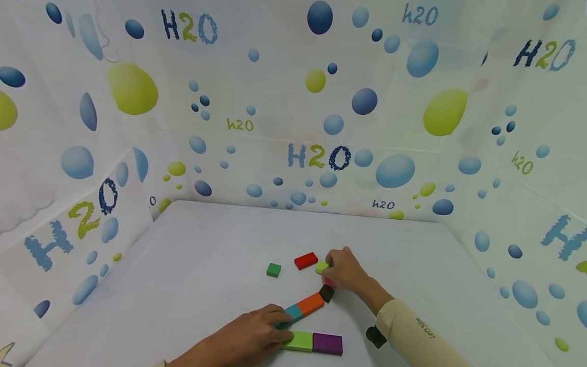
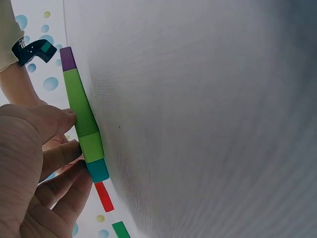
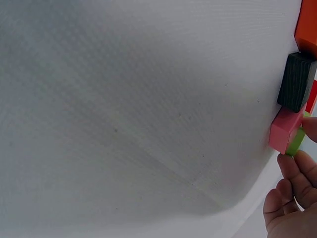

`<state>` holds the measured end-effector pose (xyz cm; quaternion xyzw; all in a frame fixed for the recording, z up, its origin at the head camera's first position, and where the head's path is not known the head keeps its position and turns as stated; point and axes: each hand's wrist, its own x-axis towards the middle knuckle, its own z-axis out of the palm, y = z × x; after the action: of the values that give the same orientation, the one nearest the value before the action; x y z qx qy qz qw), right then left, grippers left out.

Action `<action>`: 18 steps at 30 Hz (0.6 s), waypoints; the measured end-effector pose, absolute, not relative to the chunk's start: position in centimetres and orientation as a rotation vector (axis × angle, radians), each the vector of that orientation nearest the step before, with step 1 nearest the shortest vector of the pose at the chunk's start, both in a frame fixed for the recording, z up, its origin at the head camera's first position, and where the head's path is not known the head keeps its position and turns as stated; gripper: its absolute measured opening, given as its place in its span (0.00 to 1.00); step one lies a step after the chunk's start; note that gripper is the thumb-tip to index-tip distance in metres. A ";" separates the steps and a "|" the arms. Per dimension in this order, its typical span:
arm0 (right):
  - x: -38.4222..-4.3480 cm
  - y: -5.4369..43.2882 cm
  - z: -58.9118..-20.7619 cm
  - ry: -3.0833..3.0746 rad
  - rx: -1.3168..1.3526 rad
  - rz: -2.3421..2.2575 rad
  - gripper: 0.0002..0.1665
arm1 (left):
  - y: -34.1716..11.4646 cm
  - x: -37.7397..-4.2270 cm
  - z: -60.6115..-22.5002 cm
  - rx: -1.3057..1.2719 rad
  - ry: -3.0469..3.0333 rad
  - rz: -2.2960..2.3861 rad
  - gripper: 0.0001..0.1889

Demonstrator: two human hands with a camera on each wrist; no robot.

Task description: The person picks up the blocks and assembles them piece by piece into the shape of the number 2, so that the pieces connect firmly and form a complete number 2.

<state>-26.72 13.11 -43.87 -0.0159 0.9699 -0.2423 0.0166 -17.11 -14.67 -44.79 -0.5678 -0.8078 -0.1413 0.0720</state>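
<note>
Toward the front of the table, my left hand (image 1: 254,331) reaches over two rows of blocks. Its fingers touch a teal block (image 1: 293,312), and its thumb rests at a light green block (image 1: 300,341). A purple block (image 1: 327,344) adjoins that light green one on the right. An orange block (image 1: 311,304) follows the teal one, then a black block (image 1: 327,293) set at an angle. Beyond it, my right hand (image 1: 345,267) pinches a small light green block (image 1: 322,267) between thumb and fingers. A pink block (image 3: 286,130) sits between that block and the black one.
A red block (image 1: 305,261) lies just left of my right hand. Farther left is a dark green block (image 1: 273,270). A black device (image 1: 376,337) is worn on the right forearm. A printed curtain (image 1: 275,102) surrounds the white table (image 1: 192,244) at the back and sides.
</note>
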 end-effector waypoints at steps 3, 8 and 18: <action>-26.7 13.1 -43.9 3.015 -0.057 -0.751 0.15 | -14.7 -17.1 -44.8 -1.705 -2.424 -0.416 0.13; -26.8 13.2 -44.2 3.050 -0.098 -0.714 0.16 | -14.7 -17.1 -44.7 -1.702 -2.425 -0.407 0.13; -27.1 13.3 -44.9 3.096 -0.164 -0.651 0.13 | -14.6 -17.0 -44.7 -1.707 -2.429 -0.408 0.14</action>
<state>-27.07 13.31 -44.92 -0.0517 0.9772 -0.2056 -0.0132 -17.03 -14.57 -44.69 -0.5681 -0.8085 -0.1357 0.0722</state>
